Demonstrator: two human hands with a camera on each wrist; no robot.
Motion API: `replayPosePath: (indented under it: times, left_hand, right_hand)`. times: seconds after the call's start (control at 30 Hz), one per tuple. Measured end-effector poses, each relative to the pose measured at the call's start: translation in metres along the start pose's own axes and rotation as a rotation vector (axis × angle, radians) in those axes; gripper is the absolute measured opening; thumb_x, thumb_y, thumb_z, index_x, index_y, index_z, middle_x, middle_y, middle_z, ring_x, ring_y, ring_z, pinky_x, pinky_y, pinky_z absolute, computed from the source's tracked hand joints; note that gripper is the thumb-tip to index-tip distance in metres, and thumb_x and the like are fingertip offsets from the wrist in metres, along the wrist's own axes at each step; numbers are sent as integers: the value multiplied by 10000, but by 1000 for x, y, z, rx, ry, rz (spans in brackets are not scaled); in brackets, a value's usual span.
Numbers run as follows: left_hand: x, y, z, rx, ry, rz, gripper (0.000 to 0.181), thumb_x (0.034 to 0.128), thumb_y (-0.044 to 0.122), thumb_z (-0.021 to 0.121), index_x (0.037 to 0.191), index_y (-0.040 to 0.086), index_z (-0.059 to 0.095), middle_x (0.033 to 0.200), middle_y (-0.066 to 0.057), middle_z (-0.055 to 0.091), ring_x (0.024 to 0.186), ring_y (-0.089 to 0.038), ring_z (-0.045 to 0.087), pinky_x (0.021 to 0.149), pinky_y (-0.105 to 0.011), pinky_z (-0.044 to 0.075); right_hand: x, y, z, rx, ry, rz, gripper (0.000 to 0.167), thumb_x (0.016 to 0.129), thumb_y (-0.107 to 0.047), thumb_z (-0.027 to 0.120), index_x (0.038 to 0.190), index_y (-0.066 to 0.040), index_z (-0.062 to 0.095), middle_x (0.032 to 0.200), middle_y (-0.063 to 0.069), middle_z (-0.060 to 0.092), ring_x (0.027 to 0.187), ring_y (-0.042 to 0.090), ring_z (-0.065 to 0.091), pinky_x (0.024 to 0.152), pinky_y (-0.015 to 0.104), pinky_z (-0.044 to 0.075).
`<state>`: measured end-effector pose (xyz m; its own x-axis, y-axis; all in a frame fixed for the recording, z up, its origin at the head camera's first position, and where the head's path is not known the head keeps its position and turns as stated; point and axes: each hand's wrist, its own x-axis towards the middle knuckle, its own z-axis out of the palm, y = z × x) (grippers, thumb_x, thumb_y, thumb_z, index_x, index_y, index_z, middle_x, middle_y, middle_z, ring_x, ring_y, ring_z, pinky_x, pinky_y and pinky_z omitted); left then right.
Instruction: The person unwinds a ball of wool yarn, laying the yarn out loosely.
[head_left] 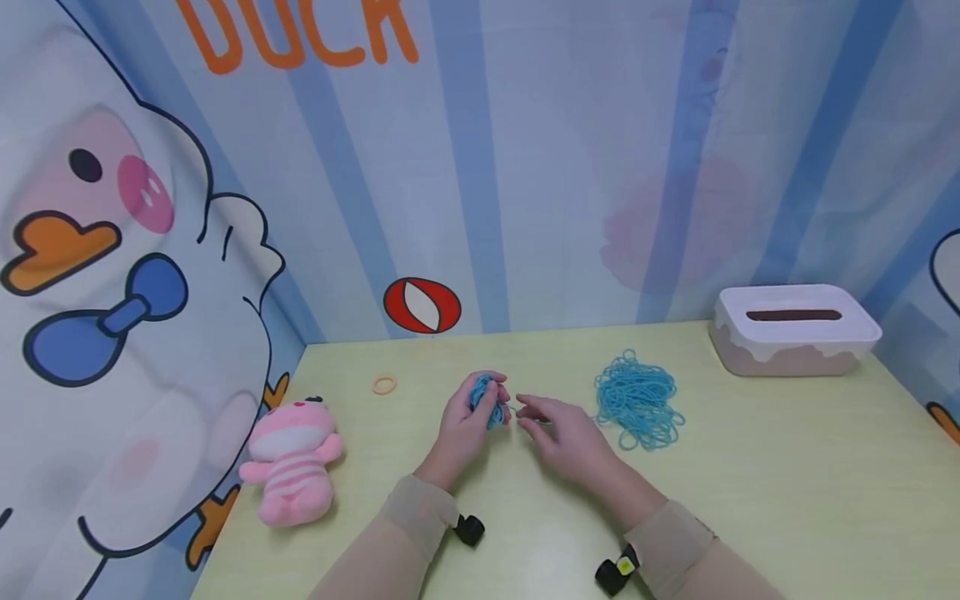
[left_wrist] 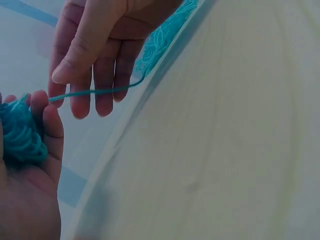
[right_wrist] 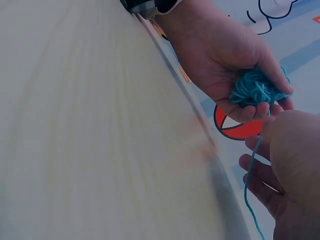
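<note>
"So, nearest the lens, what do the hands hold?"

"A person's left hand (head_left: 461, 427) grasps a wound blue yarn bundle (right_wrist: 257, 87) over the table (head_left: 780, 517); the right hand (head_left: 564, 437), its fingers loosely extended rather than clenched, has a strand (left_wrist: 107, 91) across them, running between bundle and pile."

"And beyond?"

"A pink plush toy (head_left: 292, 471) at left; the loose yarn pile (head_left: 637, 402), right of the hands; an orange ring (head_left: 375, 387), flat on the tabletop."

"Containers?"

"A white-topped box (head_left: 795, 335), far right, its contents hidden within the dark slot (head_left: 793, 315). Behind hangs a striped backdrop (head_left: 555, 150)."
</note>
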<state>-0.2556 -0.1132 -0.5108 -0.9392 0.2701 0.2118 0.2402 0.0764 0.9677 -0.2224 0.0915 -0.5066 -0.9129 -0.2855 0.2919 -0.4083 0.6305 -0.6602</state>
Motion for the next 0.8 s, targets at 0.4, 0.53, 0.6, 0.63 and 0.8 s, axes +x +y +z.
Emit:
replayPosePath:
  times: [0.4, 0.53, 0.6, 0.63, 0.8]
  left_hand:
    - [1, -6, -1, 127, 130, -7, 404, 1148, 350, 602, 1394, 42, 687, 1186, -156, 789, 860, -138, 701, 825, -207, 614]
    - [0, -8, -1, 203, 194, -1, 372, 1118, 348, 666, 1367, 77, 724, 1024, -96, 723, 872, -139, 609, 821, -221, 533]
    - [-1, -7, -1, 207, 209, -5, 364, 1099, 333, 701, 1367, 87, 723, 952, -93, 643, 834, -155, 551, 770, -232, 489]
    - [0, -6, 0, 202, 214, -10, 361, 1088, 321, 719, 1369, 94, 721, 958, -87, 625, 829, -161, 536, 753, -239, 480]
    - [2, -3, 0, 163, 231, -43, 341, 1057, 176, 731, 1394, 131, 701, 1192, -96, 714, 1013, -182, 622, 893, -225, 540]
  right_hand:
    - [-9, 9, -6, -88, 143, 18, 109, 1072, -145, 715, 1144, -115, 791, 1061, 11, 802, 972, 191, 768, 887, 428, 658]
    - [-18, 16, -14, -97, 215, -38, 73, 1060, -87, 715, 1113, -87, 766, 1016, 10, 766, 907, 168, 729, 821, 382, 648]
    - [-21, 20, -19, -100, 257, -76, 68, 1052, -55, 714, 1101, -65, 760, 997, 17, 756, 883, 163, 714, 794, 363, 640]
    - [-22, 22, -22, -101, 279, -95, 69, 1048, -43, 713, 1097, -61, 758, 991, 15, 752, 873, 161, 706, 782, 354, 635]
    - [-26, 38, -35, -110, 371, -144, 73, 1036, -7, 713, 1084, -46, 752, 1000, 52, 756, 861, 163, 681, 759, 354, 625]
